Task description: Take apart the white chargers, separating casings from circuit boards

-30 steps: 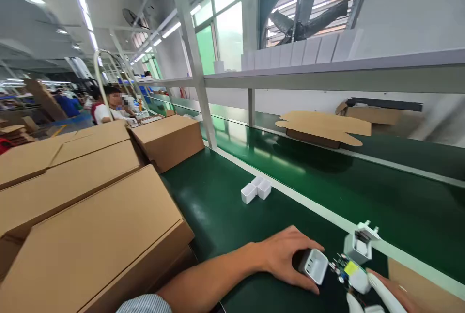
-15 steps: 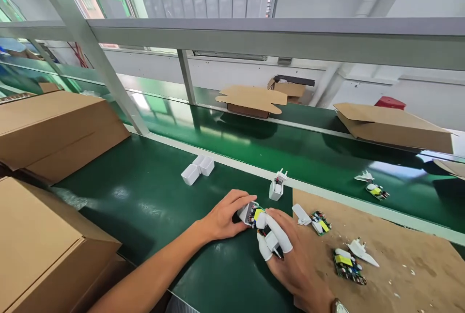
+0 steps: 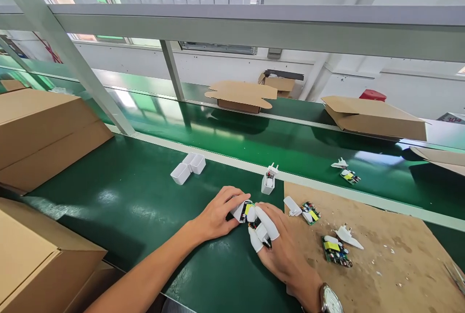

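Note:
My left hand [image 3: 214, 216] grips a white plastic housing [image 3: 238, 211], its thumb and fingers on either side. My right hand [image 3: 281, 245], with white covers on two fingertips and a watch at the wrist, pinches a circuit board [image 3: 249, 209] with yellow tape and a white plug part. The board's end is at the housing's open mouth, partly inside. Behind my hands a white housing [image 3: 268, 184] with a pronged plug stands upright. Right of them, a board [image 3: 311, 212] and a larger board [image 3: 336, 252] lie beside white plug pieces on brown cardboard [image 3: 385, 226].
White open housings [image 3: 180, 173] stand on the green table [image 3: 138, 177] at left. Large cardboard boxes [image 3: 32, 255] flank the left side. Beyond a pale rail, the green conveyor [image 3: 225, 133] carries another board [image 3: 350, 176] with a plug piece. Metal framing crosses above.
The view has shifted, so most of the scene appears further left. Both hands keep their holds on the housing and board, whose positions relative to each other look nearly the same.

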{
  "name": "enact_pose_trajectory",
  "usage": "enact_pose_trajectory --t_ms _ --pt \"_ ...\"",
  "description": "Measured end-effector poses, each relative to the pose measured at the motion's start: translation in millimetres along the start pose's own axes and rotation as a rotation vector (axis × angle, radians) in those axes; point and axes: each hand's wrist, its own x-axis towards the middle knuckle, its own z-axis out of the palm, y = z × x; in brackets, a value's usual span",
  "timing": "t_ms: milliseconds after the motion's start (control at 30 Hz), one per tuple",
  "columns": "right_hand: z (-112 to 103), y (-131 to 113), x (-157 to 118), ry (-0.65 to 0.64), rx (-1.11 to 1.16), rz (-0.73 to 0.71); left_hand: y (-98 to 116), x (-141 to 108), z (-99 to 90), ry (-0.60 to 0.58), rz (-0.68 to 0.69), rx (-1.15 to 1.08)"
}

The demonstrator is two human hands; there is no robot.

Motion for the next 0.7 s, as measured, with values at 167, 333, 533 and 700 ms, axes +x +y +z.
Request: enact_pose_trajectory --t_ms 167,333,533,700 --pt "-1.0 0.2 1.0 -0.007 0.018 0.013 0.9 1.3 0.0 0.012 0.005 0.005" --pt "-3.3 0.6 3.2 -0.023 0.018 0.014 -0.8 0.4 0.1 -0.015 -0.005 -0.012" --pt "-4.7 -0.7 6.3 -0.020 -0.003 0.032 -0.6 0.8 0.1 -0.022 -0.022 -0.018" --pt "-2.0 1.3 3.6 -0.018 0.016 0.068 0.4 1.4 0.2 -0.011 -0.019 -0.015"
